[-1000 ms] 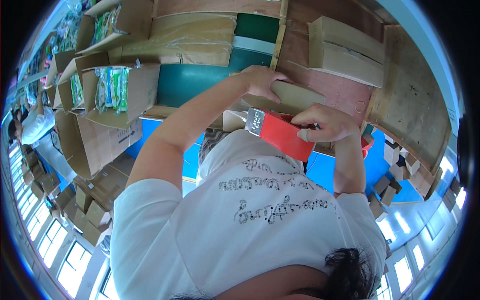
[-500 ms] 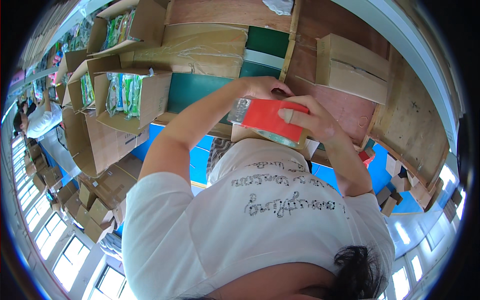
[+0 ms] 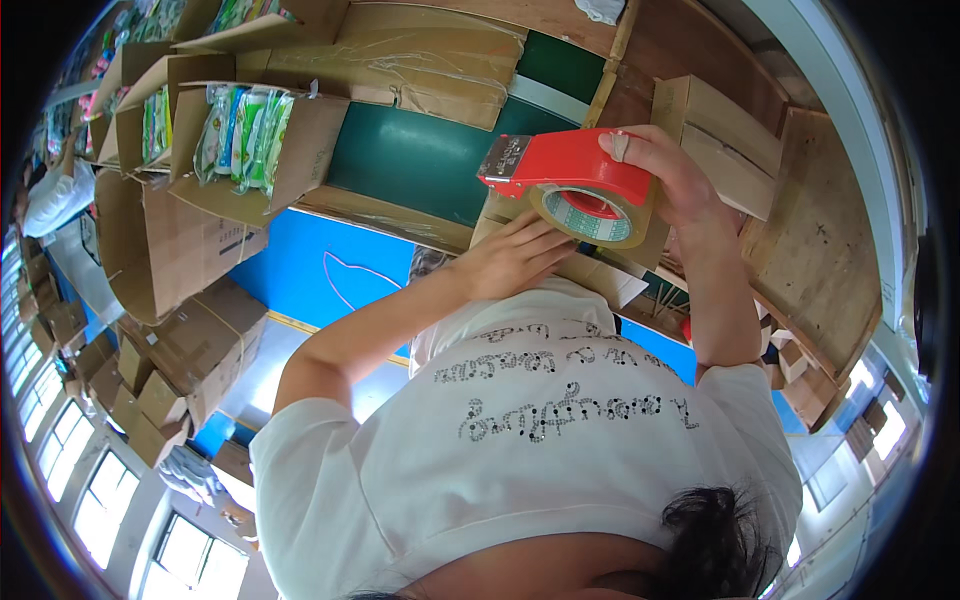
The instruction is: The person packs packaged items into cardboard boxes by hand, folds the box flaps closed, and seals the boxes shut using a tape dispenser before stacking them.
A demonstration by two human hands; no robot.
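My right hand (image 3: 670,180) is closed round the back of a red tape dispenser (image 3: 575,155), a tan band on one finger. A wide roll of clear brownish tape (image 3: 632,238) sits in the dispenser, and its metal front end points left. Below it my left hand (image 3: 508,258) lies with fingers stretched out on a cardboard box (image 3: 622,284) close against my body. The fingertips pass just under the tape roll, and dispenser and hand hide much of the box.
An open carton (image 3: 312,150) of plastic-wrapped packs (image 3: 245,135) stands to the left on the green bench top (image 3: 400,165). More cartons are stacked beyond it. At the right, a closed cardboard box (image 3: 728,145) lies beside a wooden tray (image 3: 810,200). A person (image 3: 60,198) is at the far left.
My right hand has raised the tape dispenser and turned it, showing more of the roll. My left hand has drawn back toward my body and flattened onto the box.
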